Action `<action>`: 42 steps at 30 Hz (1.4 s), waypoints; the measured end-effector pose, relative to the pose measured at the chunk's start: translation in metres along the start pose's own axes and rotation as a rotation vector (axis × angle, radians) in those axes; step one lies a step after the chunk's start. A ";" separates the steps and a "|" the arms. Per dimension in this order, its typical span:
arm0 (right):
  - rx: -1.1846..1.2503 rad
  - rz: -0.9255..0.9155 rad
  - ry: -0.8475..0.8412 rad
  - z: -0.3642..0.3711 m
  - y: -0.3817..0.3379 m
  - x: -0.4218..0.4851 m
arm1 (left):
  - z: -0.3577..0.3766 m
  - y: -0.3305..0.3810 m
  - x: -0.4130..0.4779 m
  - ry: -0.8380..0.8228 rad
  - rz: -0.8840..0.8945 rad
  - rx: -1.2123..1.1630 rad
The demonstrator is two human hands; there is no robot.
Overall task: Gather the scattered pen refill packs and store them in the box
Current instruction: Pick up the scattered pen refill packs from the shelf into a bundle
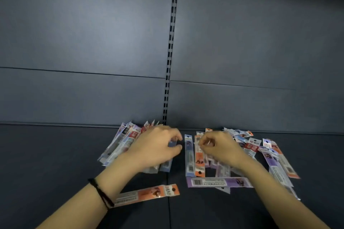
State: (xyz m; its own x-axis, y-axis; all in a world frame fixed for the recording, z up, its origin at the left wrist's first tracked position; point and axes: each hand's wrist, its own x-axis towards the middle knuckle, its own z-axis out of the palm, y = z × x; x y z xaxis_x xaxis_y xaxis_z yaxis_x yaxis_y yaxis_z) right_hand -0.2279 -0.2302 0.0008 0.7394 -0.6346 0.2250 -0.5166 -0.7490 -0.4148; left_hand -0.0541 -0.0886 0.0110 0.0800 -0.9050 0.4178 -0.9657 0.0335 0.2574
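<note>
We hold a fan of packs [128,141] in the left hand [156,147]; the right hand [221,147], curled, grip unclear, sits nearest the orange pack [199,156] lying front-to-back.

Dim, cool grey light, soft pale sheen on the back panel [104,29] upper left, faint diffuse shadows, overall softness (print on the refill packs [219,182] unreadable), wide-angle bowing at edges.

A dark grey shelf deck [55,154] is stretching across the lower frame, with a thin joint [169,210] running down its middle toward the camera. Behind it the matte back panel [260,33] is rising tall, soft light glowing on its left half. A slotted upright [172,42] is splitting that panel in two, and a horizontal seam [74,71] is crossing it low down.
</note>
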 end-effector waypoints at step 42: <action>-0.055 0.220 0.199 -0.028 0.100 0.035 | 0.064 0.042 0.063 -0.003 -0.536 -1.360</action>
State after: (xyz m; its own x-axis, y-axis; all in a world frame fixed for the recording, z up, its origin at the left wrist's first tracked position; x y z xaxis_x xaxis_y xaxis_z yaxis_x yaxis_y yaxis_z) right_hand -0.2660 -0.3325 -0.0082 0.5105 -0.8038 0.3053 -0.6818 -0.5948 -0.4260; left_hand -0.1055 -0.1712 -0.0073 0.3454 -0.9384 0.0075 0.1521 0.0639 0.9863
